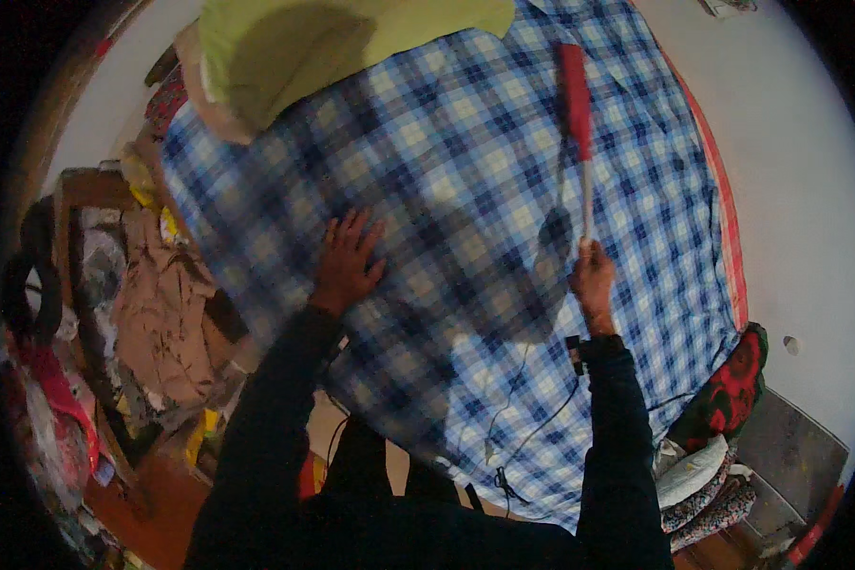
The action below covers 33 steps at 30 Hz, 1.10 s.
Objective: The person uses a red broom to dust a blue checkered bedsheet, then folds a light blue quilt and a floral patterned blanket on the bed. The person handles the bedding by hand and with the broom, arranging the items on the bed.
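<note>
A blue and white plaid cloth (463,121) covers the large surface before me. My right hand (594,276) is closed around the pale handle of a brush-like tool (577,100) with a long red head, which points away from me over the cloth. Whether the head touches the cloth cannot be told. My left hand (349,260) lies palm down on the plaid cloth, fingers spread, holding nothing. A yellow-green cloth (299,57) lies across the far left part of the plaid one. Thin dark cables (541,427) run over the cloth near my right forearm.
A wooden-framed container (64,235) with brown fabric (164,313) and mixed items stands at the left. Folded textiles (712,506) are stacked at the lower right, beside a red and dark green patterned cloth (734,385). A white wall (776,178) borders the right side.
</note>
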Motion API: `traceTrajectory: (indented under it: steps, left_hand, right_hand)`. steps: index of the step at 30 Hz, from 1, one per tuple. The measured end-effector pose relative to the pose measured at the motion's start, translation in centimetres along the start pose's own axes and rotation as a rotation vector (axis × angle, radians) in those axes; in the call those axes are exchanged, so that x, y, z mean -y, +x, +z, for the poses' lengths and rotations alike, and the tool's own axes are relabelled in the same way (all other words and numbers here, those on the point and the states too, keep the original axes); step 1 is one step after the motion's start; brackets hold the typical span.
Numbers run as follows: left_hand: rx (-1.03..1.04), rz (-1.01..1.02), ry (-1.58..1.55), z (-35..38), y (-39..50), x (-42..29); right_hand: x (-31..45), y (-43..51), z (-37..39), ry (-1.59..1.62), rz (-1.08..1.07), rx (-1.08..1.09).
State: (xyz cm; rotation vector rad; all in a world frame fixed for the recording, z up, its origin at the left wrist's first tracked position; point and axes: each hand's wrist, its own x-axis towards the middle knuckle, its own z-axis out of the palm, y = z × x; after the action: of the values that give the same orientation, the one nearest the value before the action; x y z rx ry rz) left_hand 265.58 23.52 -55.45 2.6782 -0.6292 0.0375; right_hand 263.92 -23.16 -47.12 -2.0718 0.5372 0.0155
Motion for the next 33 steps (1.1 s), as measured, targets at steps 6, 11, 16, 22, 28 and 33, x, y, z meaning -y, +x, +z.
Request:
traceTrajectory:
  steps: [6,11,16,22,28,33]
  left_hand:
    - [-0.09,0.041,-0.085,-1.2,0.2,-0.6]
    - [-0.005,-0.051,-0.021,-3.5,-7.1,0.1]
    - [-0.025,-0.327,-0.14,-6.1,-23.8,2.2]
    - [0.142,-0.44,0.003,-7.3,-40.7,-0.8]
    - [0.28,-0.531,-0.217,-10.4,-48.8,-5.5]
    - [0.33,-0.395,0.013,-13.5,-49.9,-7.1]
  right_hand:
    - [1.8,-11.7,7.8,-0.332,-0.248,0.351]
    - [6.0,-15.4,5.8,-0.344,-0.308,0.423]
    - [6.7,-11.5,7.5,0.003,-0.085,0.273]
    - [5.1,-20.8,13.5,-0.169,-0.482,0.514]
    - [11.4,-26.6,11.9,-0.226,-0.646,0.718]
    - [16.0,-22.3,18.5,-0.307,-0.667,0.439]
